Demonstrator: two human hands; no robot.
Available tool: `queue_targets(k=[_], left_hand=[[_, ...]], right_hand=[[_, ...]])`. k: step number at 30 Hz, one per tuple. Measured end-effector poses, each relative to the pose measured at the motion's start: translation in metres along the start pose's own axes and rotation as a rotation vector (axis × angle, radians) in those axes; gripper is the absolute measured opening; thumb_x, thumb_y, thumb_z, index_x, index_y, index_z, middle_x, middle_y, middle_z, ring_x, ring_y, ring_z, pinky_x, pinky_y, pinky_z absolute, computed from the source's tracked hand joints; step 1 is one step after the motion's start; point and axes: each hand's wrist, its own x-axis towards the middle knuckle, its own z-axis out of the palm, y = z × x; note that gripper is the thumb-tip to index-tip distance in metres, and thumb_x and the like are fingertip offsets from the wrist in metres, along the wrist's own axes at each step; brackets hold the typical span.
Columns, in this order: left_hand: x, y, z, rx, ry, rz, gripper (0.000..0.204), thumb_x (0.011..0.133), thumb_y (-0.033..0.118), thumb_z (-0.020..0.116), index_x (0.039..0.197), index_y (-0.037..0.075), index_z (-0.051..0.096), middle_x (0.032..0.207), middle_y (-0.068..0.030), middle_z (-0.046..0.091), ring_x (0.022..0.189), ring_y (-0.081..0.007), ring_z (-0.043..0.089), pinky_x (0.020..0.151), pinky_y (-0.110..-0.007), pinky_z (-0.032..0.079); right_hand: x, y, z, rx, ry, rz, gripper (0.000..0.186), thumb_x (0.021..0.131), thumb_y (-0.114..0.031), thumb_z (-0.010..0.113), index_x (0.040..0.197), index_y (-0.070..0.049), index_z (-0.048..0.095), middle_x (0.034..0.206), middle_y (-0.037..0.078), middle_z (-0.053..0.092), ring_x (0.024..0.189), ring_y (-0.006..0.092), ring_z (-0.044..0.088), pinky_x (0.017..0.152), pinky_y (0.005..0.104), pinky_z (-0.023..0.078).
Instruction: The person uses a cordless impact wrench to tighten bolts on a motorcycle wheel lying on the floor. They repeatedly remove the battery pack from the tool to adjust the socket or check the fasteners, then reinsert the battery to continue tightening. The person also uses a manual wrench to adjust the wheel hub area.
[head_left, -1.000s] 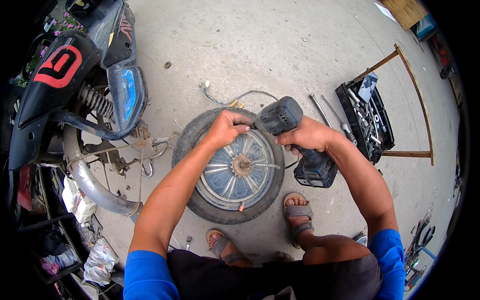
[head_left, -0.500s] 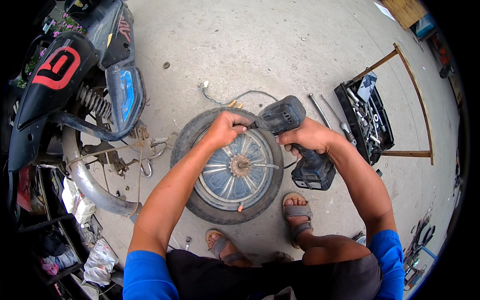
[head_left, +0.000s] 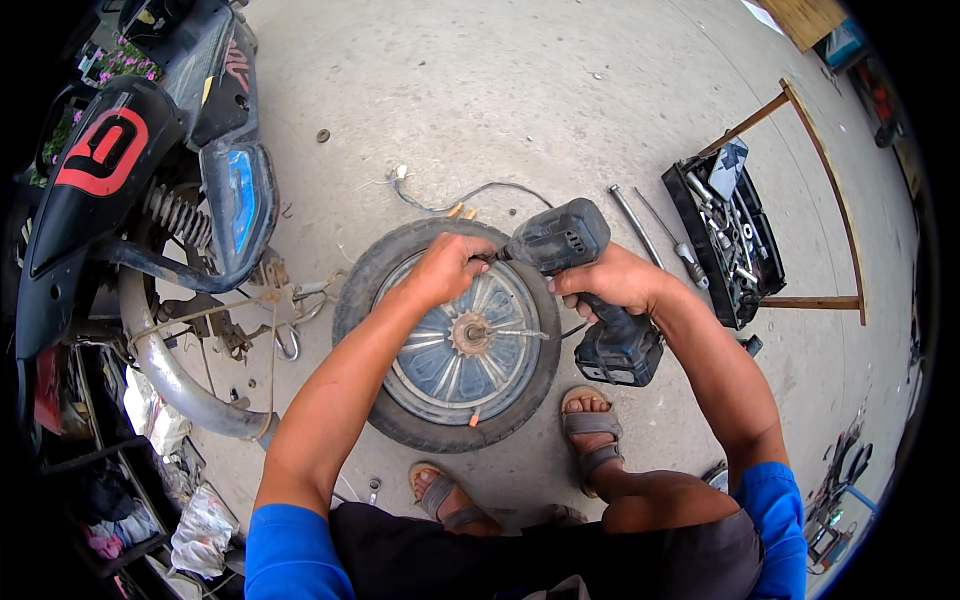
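Observation:
A motor wheel with a black tyre (head_left: 362, 300) lies flat on the floor before my feet. Its blue-grey hub cover (head_left: 432, 352) faces up, with a toothed, rusty centre and axle (head_left: 471, 333). My right hand (head_left: 618, 278) grips the handle of a black cordless impact driver (head_left: 562, 236), held level over the wheel's right side, its nose pointing left. At that nose, above the far part of the rim, the fingers of my left hand (head_left: 448, 270) are pinched together. Whatever they hold is too small and covered to make out. An orange valve cap (head_left: 474, 418) shows at the near rim.
A black tool tray (head_left: 708, 270) full of sockets and wrenches stands right, beside a screwdriver (head_left: 690, 266) and a metal bar (head_left: 635, 225). A wooden frame (head_left: 835, 180) lies around it. A partly dismantled scooter (head_left: 150, 220) takes up the left. A cable (head_left: 480, 190) trails beyond the wheel.
The whole view has shifted slightly, moving the wheel and scooter a little left in the picture. Both hands keep nearly the same pose at the driver, its battery end tilted slightly differently.

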Motion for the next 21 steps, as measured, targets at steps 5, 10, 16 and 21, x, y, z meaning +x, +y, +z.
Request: queue_targets(k=[5, 10, 16, 21], left_hand=[[-0.001, -0.004, 0.004, -0.041, 0.047, 0.004, 0.029, 0.082, -0.002, 0.071, 0.11, 0.0, 0.07, 0.098, -0.0183, 0.073, 0.091, -0.0257, 0.071, 0.082, -0.035, 0.054], [-0.001, -0.003, 0.0, -0.355, 0.12, -0.034, 0.024, 0.086, 0.0, 0.071, 0.11, -0.002, 0.071, 0.095, -0.0084, 0.074, 0.086, -0.0151, 0.067, 0.08, -0.031, 0.053], [-0.002, 0.026, -0.022, -0.576, 0.083, -0.08, 0.022, 0.088, 0.006, 0.073, 0.108, -0.003, 0.072, 0.092, -0.0077, 0.072, 0.081, -0.0106, 0.065, 0.072, -0.026, 0.053], [-0.009, 0.043, -0.02, -0.693, 0.011, -0.107, 0.025, 0.088, 0.007, 0.074, 0.109, -0.006, 0.07, 0.085, -0.0074, 0.07, 0.072, -0.011, 0.063, 0.066, -0.027, 0.053]], right_hand=[[-0.004, 0.0, 0.0, 0.005, 0.023, -0.016, 0.018, 0.083, -0.011, 0.071, 0.094, 0.001, 0.064, 0.075, 0.007, 0.061, 0.055, 0.0138, 0.057, 0.045, 0.0278, 0.046], [-0.014, -0.001, -0.009, 0.154, 0.02, -0.044, 0.018, 0.082, -0.012, 0.072, 0.093, -0.001, 0.064, 0.073, 0.007, 0.061, 0.054, 0.013, 0.056, 0.047, 0.0286, 0.046], [-0.027, 0.039, -0.031, 0.537, -0.12, -0.103, 0.022, 0.081, -0.017, 0.073, 0.095, -0.002, 0.065, 0.072, 0.008, 0.061, 0.052, 0.0135, 0.055, 0.048, 0.0293, 0.047], [-0.042, 0.077, -0.034, 0.742, -0.202, -0.199, 0.034, 0.079, -0.022, 0.072, 0.101, 0.003, 0.063, 0.076, 0.012, 0.059, 0.052, 0.0146, 0.052, 0.047, 0.0304, 0.048]])
